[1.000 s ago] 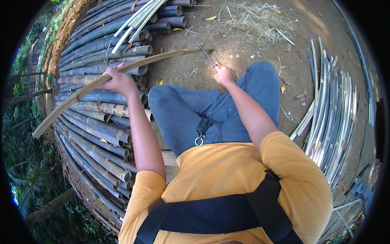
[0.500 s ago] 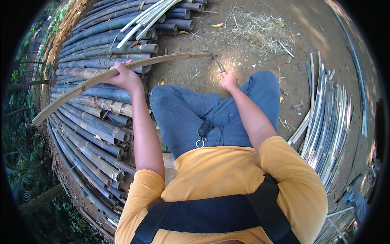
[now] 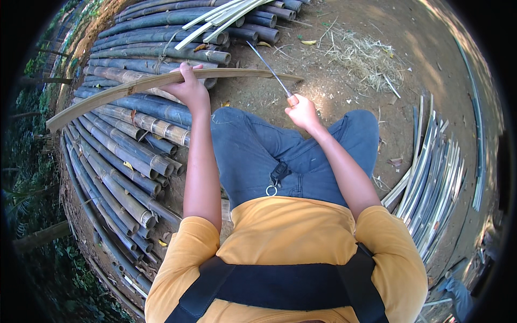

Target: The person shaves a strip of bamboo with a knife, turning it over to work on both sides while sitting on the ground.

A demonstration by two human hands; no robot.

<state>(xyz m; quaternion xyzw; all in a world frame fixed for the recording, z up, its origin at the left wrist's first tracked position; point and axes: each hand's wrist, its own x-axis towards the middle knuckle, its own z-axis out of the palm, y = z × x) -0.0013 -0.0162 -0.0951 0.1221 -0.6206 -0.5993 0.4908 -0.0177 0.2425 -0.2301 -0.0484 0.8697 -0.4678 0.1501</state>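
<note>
A long split bamboo strip (image 3: 124,90) curves across from the left edge of the pile to the ground ahead of my knees. My left hand (image 3: 188,89) is closed around it near its middle. In my right hand (image 3: 302,112) is a knife (image 3: 273,74) with a long thin blade and a brownish handle. Its blade points up and to the left and crosses the strip near the far right end. Whether the edge touches the strip, I cannot tell.
Cut bamboo poles (image 3: 156,116) are stacked along my left, with pale split strips (image 3: 221,19) on top. Shavings (image 3: 366,59) lie on the dirt ahead. A bundle of split strips (image 3: 431,177) is at my right. A long pole (image 3: 474,107) lies beyond it.
The knife blade has swung up and to the left and now crosses the strip, where before it met the strip near its end. Both hands keep their hold; the whole view has shifted slightly.
</note>
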